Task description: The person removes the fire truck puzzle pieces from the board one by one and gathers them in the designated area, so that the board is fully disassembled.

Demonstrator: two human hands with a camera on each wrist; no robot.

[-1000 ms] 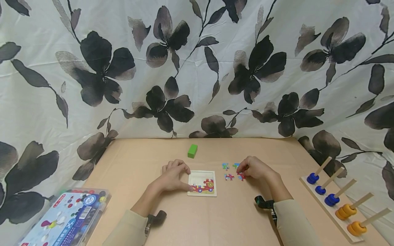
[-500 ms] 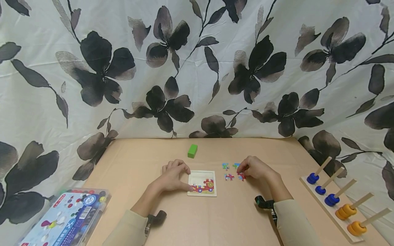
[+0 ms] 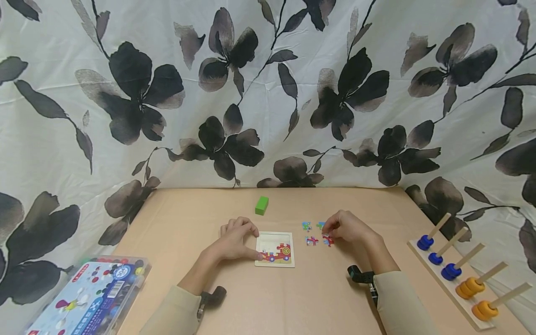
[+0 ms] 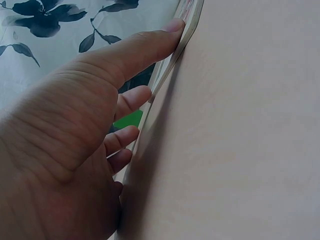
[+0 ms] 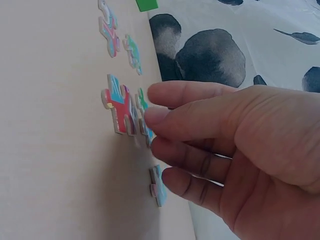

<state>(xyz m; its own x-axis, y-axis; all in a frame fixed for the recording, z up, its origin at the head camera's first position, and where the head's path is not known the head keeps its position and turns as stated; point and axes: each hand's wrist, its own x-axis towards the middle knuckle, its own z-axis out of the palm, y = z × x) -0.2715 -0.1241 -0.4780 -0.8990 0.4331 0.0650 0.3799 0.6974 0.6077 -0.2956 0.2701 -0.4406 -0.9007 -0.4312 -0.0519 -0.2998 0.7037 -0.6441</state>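
Note:
A small puzzle board [image 3: 274,258] with a pale frame lies on the table, showing part of a red and yellow vehicle picture. My left hand [image 3: 236,239] rests at its left side, thumb on the lower left edge. In the left wrist view, the straight thumb [image 4: 150,47] touches the frame's rim [image 4: 192,32], the other fingers along its side. My right hand [image 3: 349,228] hovers over loose jigsaw pieces, fingers slightly bent, nothing pinched. Nearest its fingertips is a red and blue piece [image 5: 119,106]; a blue piece [image 5: 159,186] lies beyond its lower fingers.
More pieces [image 3: 307,226] [image 3: 311,241] lie between board and right hand. A green block [image 3: 261,205] stands behind the board. At right is a peg stand [image 3: 452,288] with blue and orange rings; a clear plastic case [image 3: 92,298] stands at left. A floral cloth [image 3: 268,93] hangs behind.
My right hand has lifted very slightly over the pieces. The left hand and puzzle board have stayed in place.

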